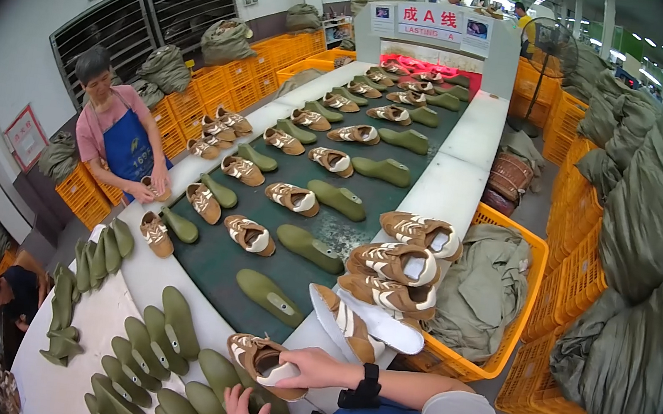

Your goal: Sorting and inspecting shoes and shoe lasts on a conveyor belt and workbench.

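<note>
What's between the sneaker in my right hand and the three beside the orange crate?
Head view: another brown and white sneaker, with a flat white piece beside it.

Red-lettered sign [430, 21], apparently on machine hood [499, 66]

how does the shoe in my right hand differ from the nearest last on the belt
The shoe is brown and white; the last is green. The shoe is open on top; the last looks solid. Your right hand holds the shoe, while the last lies on the belt. Both are foot-shaped.
</note>
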Available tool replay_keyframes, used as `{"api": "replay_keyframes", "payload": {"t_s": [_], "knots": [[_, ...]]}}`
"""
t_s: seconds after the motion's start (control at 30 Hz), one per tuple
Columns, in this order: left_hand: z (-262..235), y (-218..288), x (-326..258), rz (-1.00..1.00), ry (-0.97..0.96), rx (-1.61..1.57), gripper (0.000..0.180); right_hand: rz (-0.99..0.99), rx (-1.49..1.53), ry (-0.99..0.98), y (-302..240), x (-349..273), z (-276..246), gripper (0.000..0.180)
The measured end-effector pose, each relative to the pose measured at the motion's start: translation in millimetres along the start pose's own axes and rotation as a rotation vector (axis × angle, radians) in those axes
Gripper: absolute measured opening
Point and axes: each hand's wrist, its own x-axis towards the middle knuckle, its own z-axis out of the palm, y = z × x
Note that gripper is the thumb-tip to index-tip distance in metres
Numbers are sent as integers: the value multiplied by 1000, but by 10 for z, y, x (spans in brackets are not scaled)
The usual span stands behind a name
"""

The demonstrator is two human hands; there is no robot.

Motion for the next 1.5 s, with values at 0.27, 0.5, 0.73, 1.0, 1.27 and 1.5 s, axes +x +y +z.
{"api": "replay_keyframes", "payload": {"t_s": [0.27, 0.5, 0.73, 1.0, 1.27, 1.5], "knots": [[191, -381, -12, -49, 11, 290, 54, -25, -68, -193, 257, -110, 378, 37], [202, -31, 92, -6, 71, 467, 50, 19, -43, -374, 473, -211, 411, 59], [389, -143, 159, -120, 166, 242, 43, -109, 37, 35, 317, 45, 27, 40], [273, -130, 97, -205, 211, 227, 46, -60, -256, -19, 2, 1303, -387, 34], [256, -118, 127, -240, 180, 190, 47, 34, -501, -144, 621, 2663, 54, 35], [257, -117, 157, -260, 157, 182, 47, 190, -573, -134, 1064, 3335, 632, 35]]}}
